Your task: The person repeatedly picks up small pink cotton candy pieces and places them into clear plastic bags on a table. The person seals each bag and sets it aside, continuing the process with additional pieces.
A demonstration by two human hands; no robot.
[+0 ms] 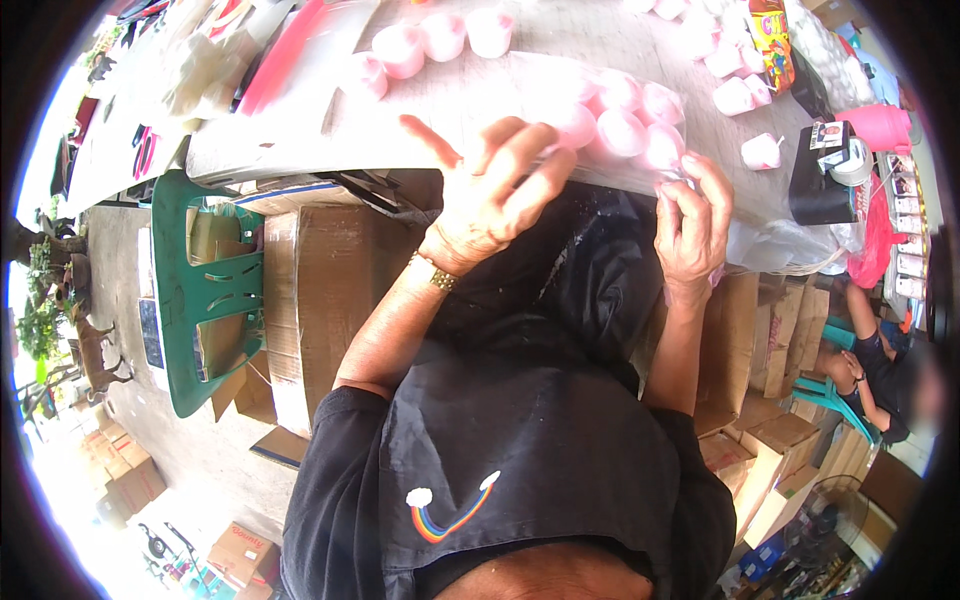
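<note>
On the table, a clear plastic bag (640,88) holds several rounded pink cup-like pieces (621,133), their exact kind washed out by glare. My left hand (492,190), with a gold-coloured watch at its wrist, reaches over the bag's left end. Its fingers are spread and partly bent; whether they touch the plastic I cannot tell. At the bag's near right corner, my right hand (692,222) pinches the plastic edge between thumb and fingers. A row of loose pink-and-white cups (443,37) stands beyond my left hand.
More pink-and-white cups (735,95) and a yellow-red snack packet (771,45) lie at the far right. A black pouch (815,185) sits near the right edge. A green plastic chair (205,290) and cardboard boxes (320,300) stand left; a seated person (880,375) is at right.
</note>
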